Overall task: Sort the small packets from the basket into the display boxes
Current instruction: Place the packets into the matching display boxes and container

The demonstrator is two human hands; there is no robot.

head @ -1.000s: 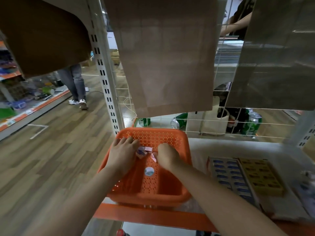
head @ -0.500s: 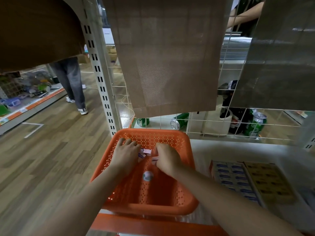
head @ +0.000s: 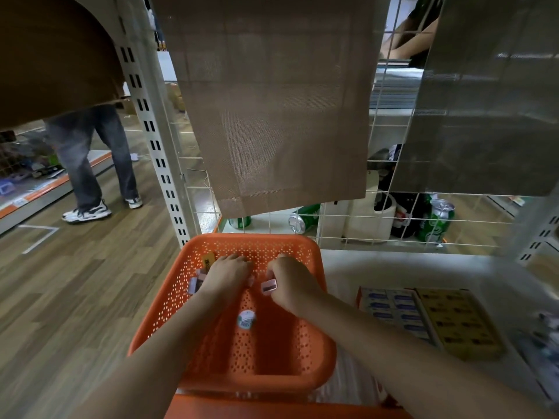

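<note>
Hands working at the far end of the orange basket [head: 169, 313], which is sitting at the left end of the white shelf [head: 348, 267].

**Change.** Half a second ago, small pink packets were lying loose between the two hands. Now the right hand [head: 292, 281] is curling its fingers round one pink packet [head: 269, 287], pinching it at the thumb side. The left hand [head: 225, 275] is now lying palm down against the far wall. Whether it is gripping anything beneath the palm cannot be told. Other loose packets [head: 196, 282] are now showing just beside its outer edge. A yellow packet [head: 208, 261], not visible before, is leaning near the far-left corner.

**Meaning for the task.** The pick appears to be made, so the step in hand is probably passing from gathering to carrying. The blue display box [head: 393, 309] and the yellow display box [head: 456, 325] are lying side by side, touching, on the shelf to the right of the basket. Neither is showing pink stock, so the proper slot for this packet cannot be judged from here. With several packets remaining in the basket, the sorting is likely far from finished.
</note>
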